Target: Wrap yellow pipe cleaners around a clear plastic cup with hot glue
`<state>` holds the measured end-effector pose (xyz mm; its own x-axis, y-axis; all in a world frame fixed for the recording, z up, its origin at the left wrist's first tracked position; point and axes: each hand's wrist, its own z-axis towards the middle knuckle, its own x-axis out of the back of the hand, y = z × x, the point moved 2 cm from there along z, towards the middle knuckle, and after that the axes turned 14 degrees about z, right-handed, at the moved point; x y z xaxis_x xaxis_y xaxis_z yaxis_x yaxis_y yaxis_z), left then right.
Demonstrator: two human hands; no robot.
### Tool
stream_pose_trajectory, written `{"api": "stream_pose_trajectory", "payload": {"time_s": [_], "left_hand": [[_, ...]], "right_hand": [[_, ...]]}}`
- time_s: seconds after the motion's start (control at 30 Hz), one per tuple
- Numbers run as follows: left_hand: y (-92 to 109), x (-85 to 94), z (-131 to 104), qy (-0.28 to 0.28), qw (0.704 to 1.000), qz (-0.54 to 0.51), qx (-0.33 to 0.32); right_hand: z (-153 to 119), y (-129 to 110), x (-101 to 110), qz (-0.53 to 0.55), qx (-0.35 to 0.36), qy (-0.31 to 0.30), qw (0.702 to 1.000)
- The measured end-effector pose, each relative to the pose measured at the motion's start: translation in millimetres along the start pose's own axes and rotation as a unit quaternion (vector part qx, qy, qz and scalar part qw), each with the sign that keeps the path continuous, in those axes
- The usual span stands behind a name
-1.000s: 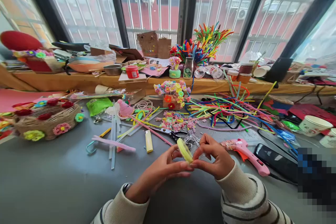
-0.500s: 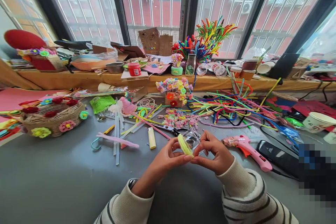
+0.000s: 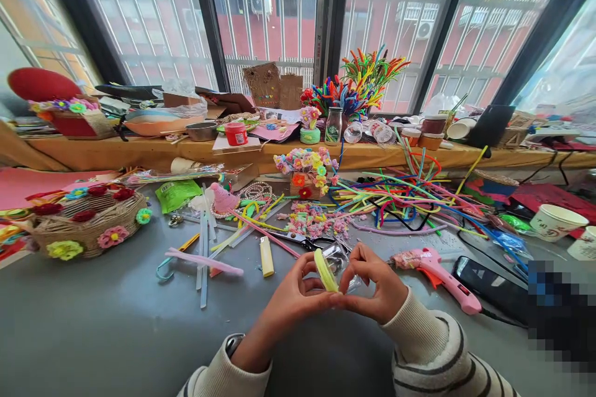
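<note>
A ring-like coil of pale yellow fuzzy stem [image 3: 326, 272] is pinched in my left hand [image 3: 298, 291], tilted above the grey table. My right hand [image 3: 374, 282] is closed at the coil's lower right end, thumb and fingertips together by the left thumb; what lies between its fingertips is too small to make out. Just behind the hands lie a clear plastic piece [image 3: 336, 255] and black-handled scissors [image 3: 316, 243]. A yellow lighter [image 3: 266, 256] rests to the left of my left hand.
A pink glue gun [image 3: 449, 282] and a black phone-like device [image 3: 488, 288] lie right of my right hand. Colourful fuzzy stems [image 3: 400, 195] are heaped behind. A twine basket [image 3: 88, 232] stands at left, clear sticks [image 3: 203, 260] nearer the middle. Paper cups [image 3: 556, 223] stand at right.
The view has tilted slightly, so the table things appear lower. My right hand's fingers have shifted closer to the yellow coil, which stands a little more upright.
</note>
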<state>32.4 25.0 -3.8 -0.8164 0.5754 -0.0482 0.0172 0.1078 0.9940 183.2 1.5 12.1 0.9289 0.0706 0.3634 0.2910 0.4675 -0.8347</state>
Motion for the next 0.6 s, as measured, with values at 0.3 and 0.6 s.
{"api": "stream_pose_trajectory", "payload": {"time_s": [0.3, 0.6], "left_hand": [[-0.4, 1.5, 0.6, 0.031, 0.999, 0.027, -0.005], [0.2, 0.0, 0.2, 0.017, 0.999, 0.021, -0.021]], "right_hand": [[1.0, 1.6, 3.9, -0.007, 0.025, -0.035, 0.999], [0.3, 3.2, 5.0, 0.002, 0.050, -0.051, 0.997]]}}
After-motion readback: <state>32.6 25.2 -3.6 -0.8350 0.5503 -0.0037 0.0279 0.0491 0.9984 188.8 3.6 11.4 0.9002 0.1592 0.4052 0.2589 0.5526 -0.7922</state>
